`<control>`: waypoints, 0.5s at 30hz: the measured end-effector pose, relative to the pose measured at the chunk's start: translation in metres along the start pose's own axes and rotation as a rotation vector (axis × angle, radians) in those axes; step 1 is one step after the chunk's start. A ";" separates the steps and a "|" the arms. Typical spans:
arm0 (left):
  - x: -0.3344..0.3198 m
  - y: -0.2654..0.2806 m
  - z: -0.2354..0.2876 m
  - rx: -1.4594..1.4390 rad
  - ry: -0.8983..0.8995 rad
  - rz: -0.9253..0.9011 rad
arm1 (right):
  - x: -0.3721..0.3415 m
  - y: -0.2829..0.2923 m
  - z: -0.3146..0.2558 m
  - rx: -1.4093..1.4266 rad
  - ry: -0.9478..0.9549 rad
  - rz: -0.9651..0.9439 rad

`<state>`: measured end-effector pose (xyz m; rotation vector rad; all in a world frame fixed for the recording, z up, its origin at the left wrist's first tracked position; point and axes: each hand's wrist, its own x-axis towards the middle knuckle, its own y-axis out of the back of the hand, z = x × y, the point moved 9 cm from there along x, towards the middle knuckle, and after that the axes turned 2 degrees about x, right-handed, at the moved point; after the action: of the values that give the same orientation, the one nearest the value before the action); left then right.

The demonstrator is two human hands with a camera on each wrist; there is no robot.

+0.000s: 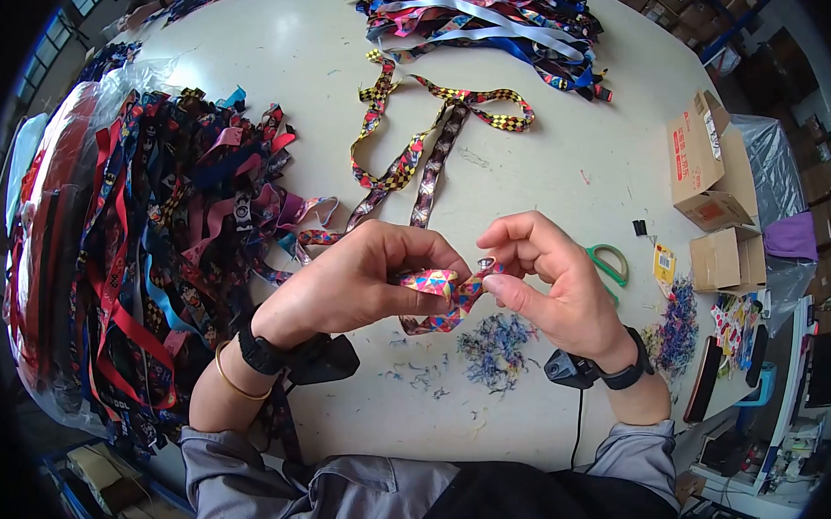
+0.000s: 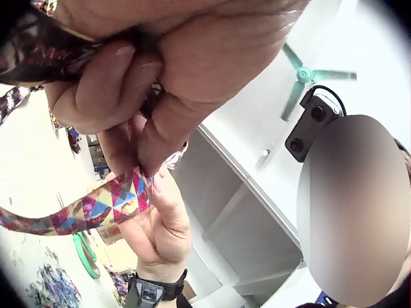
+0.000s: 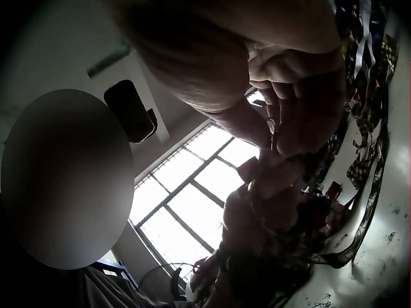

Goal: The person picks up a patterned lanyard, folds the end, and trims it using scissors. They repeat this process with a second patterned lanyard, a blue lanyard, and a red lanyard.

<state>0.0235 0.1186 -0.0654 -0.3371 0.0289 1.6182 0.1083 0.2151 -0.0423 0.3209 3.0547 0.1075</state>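
Over the middle of the table my two hands meet at a lanyard strap (image 1: 430, 281) printed with coloured triangles. My left hand (image 1: 338, 279) grips the strap between thumb and curled fingers; a dark patterned strap (image 2: 38, 54) also runs into this hand in the left wrist view. My right hand (image 1: 565, 302) pinches the strap near a small shiny metal fitting (image 1: 486, 264) with thumb and index finger. A short loop of the triangle strap hangs below the fingertips. Beyond the hands, a yellow-and-black checked strap (image 1: 402, 168) and a brown patterned strap (image 1: 430, 180) lie on the tabletop.
A big heap of lanyards (image 1: 165, 235) fills the left side, another pile (image 1: 477, 30) the back. Thread scraps (image 1: 496, 350) lie below the hands. At the right are a green loop-shaped handle (image 1: 609, 260), a cardboard box (image 1: 693, 162) and more thread scraps (image 1: 678, 323).
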 end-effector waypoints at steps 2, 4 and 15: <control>0.000 0.001 -0.002 0.023 0.005 -0.014 | 0.000 0.000 -0.003 0.015 0.033 0.005; 0.000 0.002 -0.002 0.044 -0.012 -0.009 | 0.001 0.002 -0.007 0.022 0.095 0.014; 0.000 0.003 -0.001 0.002 -0.001 0.043 | -0.001 0.009 -0.010 -0.111 0.212 0.139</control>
<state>0.0211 0.1184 -0.0674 -0.3359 0.0377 1.6608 0.1105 0.2228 -0.0316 0.5473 3.2132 0.3377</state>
